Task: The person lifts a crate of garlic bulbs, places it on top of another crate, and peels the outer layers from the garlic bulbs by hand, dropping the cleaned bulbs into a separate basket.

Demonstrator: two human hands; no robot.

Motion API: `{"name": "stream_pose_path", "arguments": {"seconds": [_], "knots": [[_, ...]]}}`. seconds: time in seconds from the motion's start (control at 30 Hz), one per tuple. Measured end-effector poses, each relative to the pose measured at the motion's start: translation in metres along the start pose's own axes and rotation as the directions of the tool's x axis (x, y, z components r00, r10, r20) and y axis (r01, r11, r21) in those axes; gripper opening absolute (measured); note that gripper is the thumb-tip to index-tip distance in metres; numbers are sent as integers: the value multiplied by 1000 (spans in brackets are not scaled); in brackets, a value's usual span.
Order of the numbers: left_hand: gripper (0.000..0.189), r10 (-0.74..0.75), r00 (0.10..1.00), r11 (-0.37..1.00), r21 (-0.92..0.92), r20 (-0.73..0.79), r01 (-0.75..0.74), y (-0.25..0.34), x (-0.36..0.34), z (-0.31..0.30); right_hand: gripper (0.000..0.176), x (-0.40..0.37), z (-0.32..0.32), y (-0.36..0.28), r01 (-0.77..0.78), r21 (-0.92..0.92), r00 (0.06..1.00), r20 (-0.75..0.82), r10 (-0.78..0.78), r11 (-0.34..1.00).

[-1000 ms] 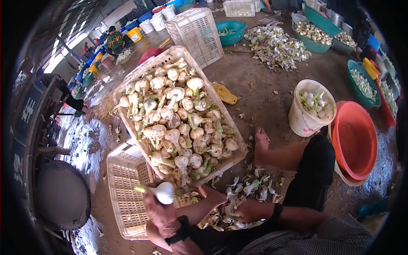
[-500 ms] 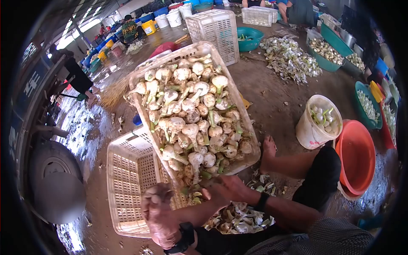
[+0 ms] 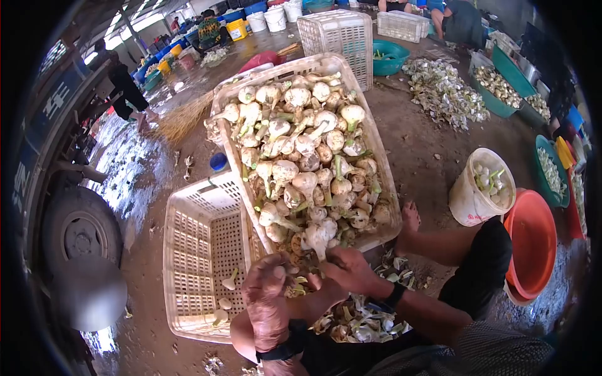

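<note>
A garlic bulb (image 3: 320,233) with its stem pointing down is at the lower edge of the heaped crate, and my right hand (image 3: 350,271) is closed on that stem. My left hand (image 3: 268,289) is beside it with fingers curled; what they hold, if anything, is hidden. Under both hands' reach, the tilted white crate (image 3: 389,207) is full of muddy garlic bulbs (image 3: 307,150). At the left stands a lower white crate (image 3: 179,276) with a few pale garlic pieces (image 3: 230,280) in it. Loose garlic peelings (image 3: 364,323) lie below my hands.
To the right are a white bucket (image 3: 461,200) of trimmed garlic and a red basin (image 3: 533,244). Beyond lie a peelings heap (image 3: 445,94), a teal basin (image 3: 390,59) and an upended crate (image 3: 338,44). A straw broom (image 3: 182,122) and a vehicle wheel (image 3: 88,232) are left. Other people work farther back.
My left hand has moved right, towards my right hand. A pale bulb has come up at my right fingers. Garlic pieces now show in the lower crate. The whole view has shifted slightly.
</note>
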State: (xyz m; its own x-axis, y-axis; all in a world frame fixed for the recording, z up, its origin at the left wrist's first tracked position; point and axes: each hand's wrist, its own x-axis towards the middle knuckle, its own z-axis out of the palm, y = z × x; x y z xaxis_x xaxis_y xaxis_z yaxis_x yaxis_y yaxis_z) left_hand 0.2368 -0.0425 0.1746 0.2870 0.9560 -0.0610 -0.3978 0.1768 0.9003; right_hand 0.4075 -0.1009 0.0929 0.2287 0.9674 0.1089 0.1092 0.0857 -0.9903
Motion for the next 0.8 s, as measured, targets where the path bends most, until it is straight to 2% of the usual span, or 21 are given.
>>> {"name": "stream_pose_path", "arguments": {"seconds": [0.07, 0.1, 0.13, 0.2, 0.23, 0.27, 0.33, 0.37, 0.4, 0.43, 0.47, 0.5, 0.53, 0.6, 0.67, 0.73, 0.77, 0.8], "knots": [[52, 53, 998, 924, 377, 18, -56, -7, 1, 3, 14, -19, -13, -15, 60, -59, 998, 19, -59, 996], [52, 54, 998, 925, 375, 25, -60, -9, 1, 8, 15, -25, -19, -18, 123, -114, 992, 44, -119, 986], [56, -17, 992, 928, 371, 127, -31, -12, 0, 13, 15, -30, -26, -18, 124, -118, 992, 37, -121, 985], [64, -163, 930, 926, 376, 330, 29, -17, -4, 27, 26, -40, -38, -18, 319, -223, 947, 119, -299, 921], [64, -251, 895, 938, 320, 369, 131, -14, -10, 36, 34, -46, -43, -20, 250, -250, 964, 156, -216, 935], [67, -272, 879, 950, 257, 392, 179, -15, -15, 42, 34, -50, -48, -23, 247, -252, 966, 145, -215, 936], [66, -218, 887, 957, 265, 406, 114, -28, -21, 44, 37, -56, -59, -29, 274, -293, 960, 147, -240, 916], [66, -225, 882, 956, 269, 415, 117, -34, -22, 45, 30, -60, -63, -31, 223, -299, 974, 103, -201, 928], [65, -141, 888, 934, 355, 437, -26, -39, -23, 45, 30, -64, -67, -30, 218, -300, 976, 92, -199, 929], [66, -57, 882, 887, 430, 467, -170, -44, -23, 46, 25, -68, -71, -28, 100, -178, 995, 23, -97, 979], [66, -62, 879, 886, 432, 473, -170, -50, -24, 44, 20, -72, -75, -26, -14, -45, 999, -30, 13, 999], [66, -48, 866, 832, 500, 497, -240, -56, -24, 43, 17, -75, -80, -23, -73, 62, 996, -42, 75, 995], [66, -38, 852, 769, 560, 523, -309, -60, -25, 43, 17, -78, -83, -24, -76, 65, 996, -50, 79, 995], [64, -38, 831, 746, 569, 554, -345, -63, -27, 49, 20, -82, -90, -29, -83, 187, 996, -7, 85, 979], [63, -17, 804, 664, 608, 594, -436, -68, -28, 51, 22, -85, -93, -31, -104, 178, 994, -8, 107, 979], [63, -30, 785, 611, 633, 619, -475, -67, -28, 53, 24, -87, -96, -30, -163, 92, 987, 4, 163, 982], [64, -37, 770, 555, 654, 637, -514, -66, -28, 54, 24, -87, -98, -30, -165, 95, 986, 1, 165, 982], [64, -41, 769, 555, 655, 638, -513, -67, -30, 55, 24, -87, -100, -30, -160, 50, 987, 12, 160, 986]]}}
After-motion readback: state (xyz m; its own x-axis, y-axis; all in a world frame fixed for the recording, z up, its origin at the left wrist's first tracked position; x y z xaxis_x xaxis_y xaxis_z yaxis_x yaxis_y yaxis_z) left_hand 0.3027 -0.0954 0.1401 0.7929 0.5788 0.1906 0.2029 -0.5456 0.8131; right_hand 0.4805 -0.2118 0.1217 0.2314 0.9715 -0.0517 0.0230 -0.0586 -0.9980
